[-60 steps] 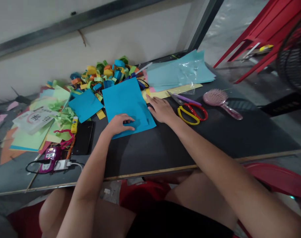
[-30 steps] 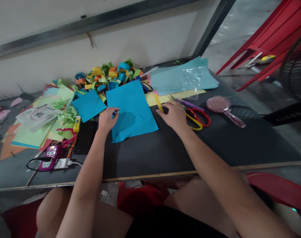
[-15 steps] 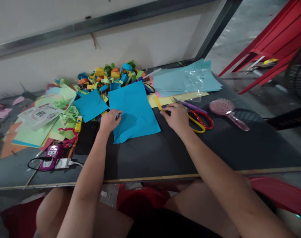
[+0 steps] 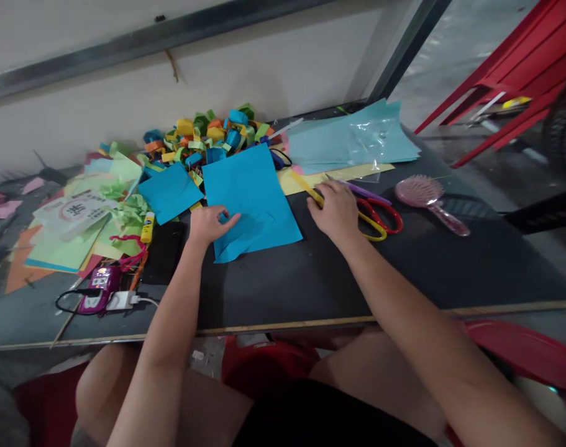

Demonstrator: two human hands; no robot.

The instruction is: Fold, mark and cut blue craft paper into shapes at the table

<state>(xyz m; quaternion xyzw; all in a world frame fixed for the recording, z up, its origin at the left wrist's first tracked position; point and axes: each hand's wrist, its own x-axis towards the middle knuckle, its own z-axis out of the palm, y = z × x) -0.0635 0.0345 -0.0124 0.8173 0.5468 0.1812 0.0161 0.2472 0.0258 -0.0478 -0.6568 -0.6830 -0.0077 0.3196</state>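
A large blue paper sheet (image 4: 252, 195) lies on the dark table, its near left corner bent. My left hand (image 4: 210, 225) rests at that sheet's left edge, thumb apart from the curled forefinger, nothing visible between them. To the sheet's right, my right hand (image 4: 335, 210) is palm down with fingers stretched and thumb apart. A narrow yellow paper strip (image 4: 307, 187) reaches under its fingertips. Scissors with red and yellow handles (image 4: 380, 217) lie beside this hand, their blades partly hidden. A smaller blue paper piece (image 4: 171, 192) lies left of the sheet.
Folded colored paper pieces (image 4: 212, 133) are heaped at the back. Light blue sheets (image 4: 320, 146) lie back right, a pink hairbrush (image 4: 420, 189) further right. At left are a glue stick (image 4: 147, 228), a black phone-like object (image 4: 164, 251), a purple device (image 4: 100, 288) and paper scraps.
My right hand has gone from pinching the yellow strip to lying flat, and the strip has shifted slightly right. My left thumb has stretched out. The view has tilted slightly.
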